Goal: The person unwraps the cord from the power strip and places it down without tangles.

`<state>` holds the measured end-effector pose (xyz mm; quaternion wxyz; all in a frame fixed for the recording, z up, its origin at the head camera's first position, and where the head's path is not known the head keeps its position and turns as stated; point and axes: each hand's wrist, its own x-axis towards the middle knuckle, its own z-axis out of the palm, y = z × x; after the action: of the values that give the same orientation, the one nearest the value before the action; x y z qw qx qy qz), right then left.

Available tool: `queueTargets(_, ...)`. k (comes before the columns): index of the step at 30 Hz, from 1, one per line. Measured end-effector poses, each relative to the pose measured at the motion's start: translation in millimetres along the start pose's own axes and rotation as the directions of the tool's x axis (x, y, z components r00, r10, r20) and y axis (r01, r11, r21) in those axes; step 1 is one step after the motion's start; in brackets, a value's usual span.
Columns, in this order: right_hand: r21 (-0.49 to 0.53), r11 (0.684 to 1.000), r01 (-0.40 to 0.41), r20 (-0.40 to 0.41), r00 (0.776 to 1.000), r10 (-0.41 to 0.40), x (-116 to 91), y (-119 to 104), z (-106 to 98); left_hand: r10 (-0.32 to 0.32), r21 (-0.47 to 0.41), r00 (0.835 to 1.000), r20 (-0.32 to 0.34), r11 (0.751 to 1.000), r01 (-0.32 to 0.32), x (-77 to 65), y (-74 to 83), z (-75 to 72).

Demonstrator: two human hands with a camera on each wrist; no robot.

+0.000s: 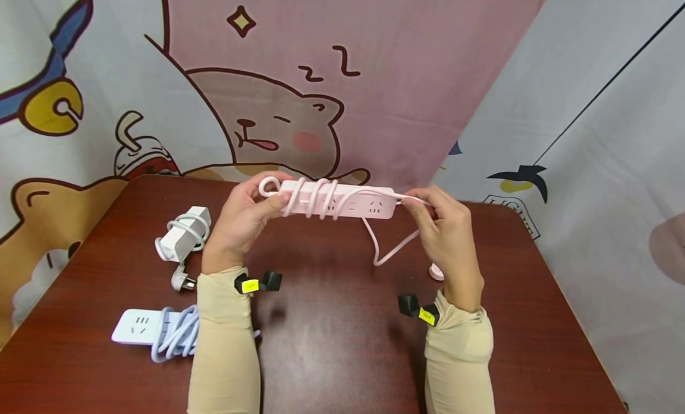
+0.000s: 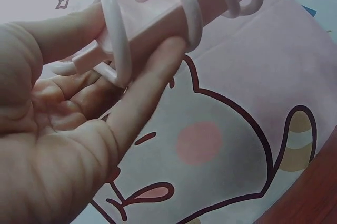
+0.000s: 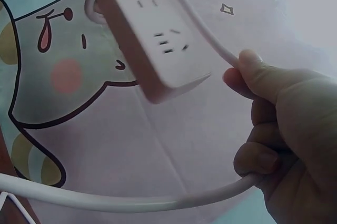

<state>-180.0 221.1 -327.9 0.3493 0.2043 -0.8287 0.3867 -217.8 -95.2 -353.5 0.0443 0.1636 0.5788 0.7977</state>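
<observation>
A pink power strip [image 1: 365, 208] is held up above the table, its own pink cord [image 1: 323, 198] wound several times around its left part. At the strip's left end my left hand [image 1: 243, 215] grips it between thumb and fingers, as the left wrist view also shows. My right hand [image 1: 444, 223], just past the strip's right end, pinches the cord between thumb and forefinger. In the right wrist view its other fingers curl around a lower stretch of cord [image 3: 131, 203]. That loose cord hangs in a bend below the strip. A pink plug [image 1: 436, 272] shows partly behind my right wrist.
A white power strip [image 1: 184, 234] wrapped in its cord lies at the table's left, its plug [image 1: 183, 279] beside it. Nearer me is another white strip [image 1: 135, 328] with a bluish cord, partly hidden by my left sleeve. A patterned curtain [image 1: 374, 75] hangs behind the table [image 1: 332, 342].
</observation>
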Motion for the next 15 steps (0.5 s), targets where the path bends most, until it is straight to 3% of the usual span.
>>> queueTargets(10,0.015,1.0,0.022,0.066,0.998,-0.023,-0.5,0.6,-3.2,0.024,-0.021,0.999,-0.032,0.999,-0.025,1.1,0.9,-0.2)
queueTargets(15,0.025,0.999,-0.025,0.118,0.993,0.022,-1.4,2.6,-4.5,0.04,-0.032,0.998,-0.054,0.999,-0.042,1.9,0.2,-0.6)
